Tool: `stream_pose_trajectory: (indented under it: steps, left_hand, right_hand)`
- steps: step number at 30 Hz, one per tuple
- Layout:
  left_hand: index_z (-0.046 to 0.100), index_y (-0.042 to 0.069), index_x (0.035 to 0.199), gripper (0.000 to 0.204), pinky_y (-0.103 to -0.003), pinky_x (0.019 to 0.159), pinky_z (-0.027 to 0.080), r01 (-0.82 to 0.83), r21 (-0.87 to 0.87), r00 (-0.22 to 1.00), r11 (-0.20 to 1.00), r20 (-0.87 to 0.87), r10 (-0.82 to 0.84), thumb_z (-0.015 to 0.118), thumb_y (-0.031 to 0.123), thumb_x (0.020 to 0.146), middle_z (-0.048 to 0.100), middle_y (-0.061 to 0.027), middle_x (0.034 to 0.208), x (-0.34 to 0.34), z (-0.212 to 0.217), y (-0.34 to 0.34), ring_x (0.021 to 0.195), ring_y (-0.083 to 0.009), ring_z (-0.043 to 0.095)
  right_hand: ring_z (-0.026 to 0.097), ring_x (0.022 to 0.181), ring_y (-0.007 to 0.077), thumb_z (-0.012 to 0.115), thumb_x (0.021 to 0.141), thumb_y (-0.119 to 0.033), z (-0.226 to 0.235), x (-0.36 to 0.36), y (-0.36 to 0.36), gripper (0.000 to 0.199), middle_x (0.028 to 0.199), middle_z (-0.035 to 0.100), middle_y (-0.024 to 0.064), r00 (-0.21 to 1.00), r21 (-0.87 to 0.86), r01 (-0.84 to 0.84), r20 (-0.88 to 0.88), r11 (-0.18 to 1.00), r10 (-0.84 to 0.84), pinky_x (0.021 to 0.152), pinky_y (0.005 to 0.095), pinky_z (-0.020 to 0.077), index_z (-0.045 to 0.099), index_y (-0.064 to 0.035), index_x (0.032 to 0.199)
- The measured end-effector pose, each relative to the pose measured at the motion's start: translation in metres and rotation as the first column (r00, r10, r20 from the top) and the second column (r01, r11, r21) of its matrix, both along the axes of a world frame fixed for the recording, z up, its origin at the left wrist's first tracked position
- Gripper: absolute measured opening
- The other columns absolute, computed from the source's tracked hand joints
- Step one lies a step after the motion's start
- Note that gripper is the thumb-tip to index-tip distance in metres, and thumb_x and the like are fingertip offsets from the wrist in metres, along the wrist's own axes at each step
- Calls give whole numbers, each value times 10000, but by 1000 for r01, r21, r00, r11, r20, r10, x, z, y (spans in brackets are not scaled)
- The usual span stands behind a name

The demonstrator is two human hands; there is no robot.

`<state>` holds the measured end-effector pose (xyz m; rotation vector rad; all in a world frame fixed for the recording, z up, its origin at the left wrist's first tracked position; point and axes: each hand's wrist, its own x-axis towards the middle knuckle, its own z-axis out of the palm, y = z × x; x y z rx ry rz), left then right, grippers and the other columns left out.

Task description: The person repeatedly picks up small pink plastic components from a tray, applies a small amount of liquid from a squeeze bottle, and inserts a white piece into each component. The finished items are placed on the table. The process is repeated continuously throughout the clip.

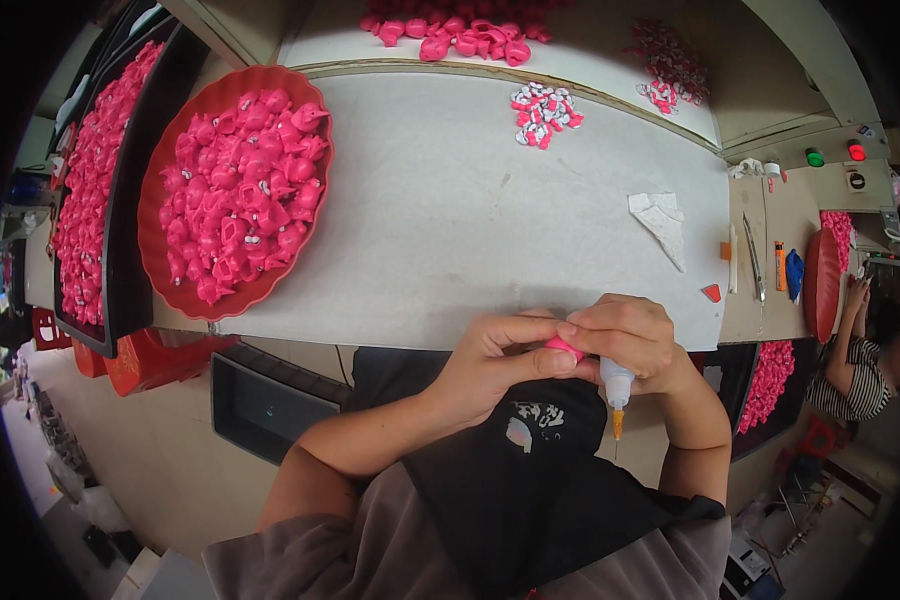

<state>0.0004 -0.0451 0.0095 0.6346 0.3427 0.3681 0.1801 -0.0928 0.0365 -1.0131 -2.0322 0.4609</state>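
Just past the table's near edge, in front of my body, my left hand (480,365) pinches a small pink plastic piece (564,348) between thumb and fingers. My right hand (628,335) meets it there, its fingertips at the same piece. Tucked in the right hand is a white squeeze bottle (617,382) with an orange needle tip (618,422) pointing down toward me, away from the pink piece. My fingers cover most of the piece, so its shape is hard to make out.
A scalloped red bowl (152,235) heaped with pink parts stands at left, beside a black tray (128,240) of more. Small pink-and-white parts (545,115) lie at the back. Tweezers (753,258) and a torn white piece (660,225) are at right. Another person (855,375) sits far right.
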Motion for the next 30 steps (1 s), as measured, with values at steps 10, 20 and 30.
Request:
stream_pose_trajectory:
  steps: [10, 20, 30]
  left_hand:
    - [600, -37, 989, 206, -238, 765, 438, -89, 98, 994, 991, -51, 94, 606, 75, 817, 596, -45, 863, -5, 4, 14, 841, -100, 556]
    - [600, -21, 934, 171, -238, 746, 411, -198, 482, 972, 853, -20, 236, 634, 55, 785, 585, -40, 840, -12, -3, 28, 808, -91, 531]
    - [629, -29, 953, 186, -233, 725, 422, -208, 302, 974, 930, -21, 225, 626, 60, 789, 580, -54, 825, -26, 1, 24, 788, -106, 536]
  right_hand:
    - [588, 697, 202, 752, 586, -68, 0, -9, 18, 379, 855, 575, 104, 995, -71, 87, -48, 994, -90, 556, 271, 488, 613, -8, 934]
    - [599, 762, 201, 753, 584, -50, -7, -23, 30, 359, 913, 586, 98, 983, -17, 149, -108, 989, -150, 598, 282, 504, 617, -26, 915]
    - [554, 573, 186, 718, 604, -97, -5, -32, 34, 301, 853, 592, 110, 997, 178, 44, 49, 983, -53, 476, 268, 444, 623, 5, 871]
